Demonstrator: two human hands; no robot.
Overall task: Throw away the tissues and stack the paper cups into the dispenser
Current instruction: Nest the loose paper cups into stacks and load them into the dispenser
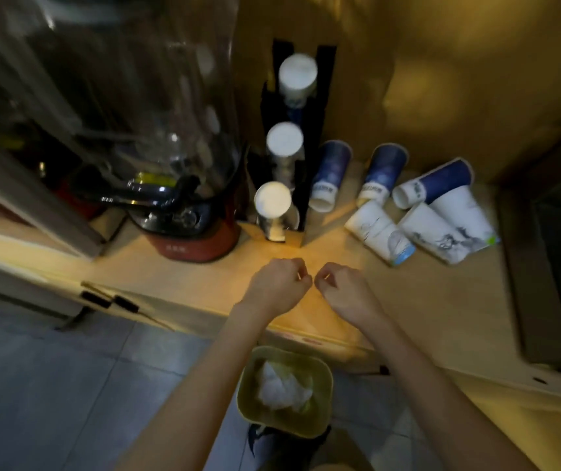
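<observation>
My left hand (279, 287) and my right hand (343, 290) hover side by side over the counter's front edge, both curled into loose fists with nothing in them. Behind them stands a black cup dispenser (316, 137) holding three stacks of paper cups, bottoms up. To its right two blue cups (331, 171) (382, 171) stand upside down. A blue-and-white cup (435, 185) and three white cups (379, 232) (432, 232) (466, 212) lie on their sides. White crumpled tissues (284, 385) lie in the yellow-green bin (248, 379) on the floor below my arms.
A red-based blender (187, 212) with a clear jug stands left of the dispenser. The wooden counter (408, 300) runs left to right, with a wall behind. A dark appliance edge (544, 253) bounds the right side. Grey floor tiles (68, 385) lie below.
</observation>
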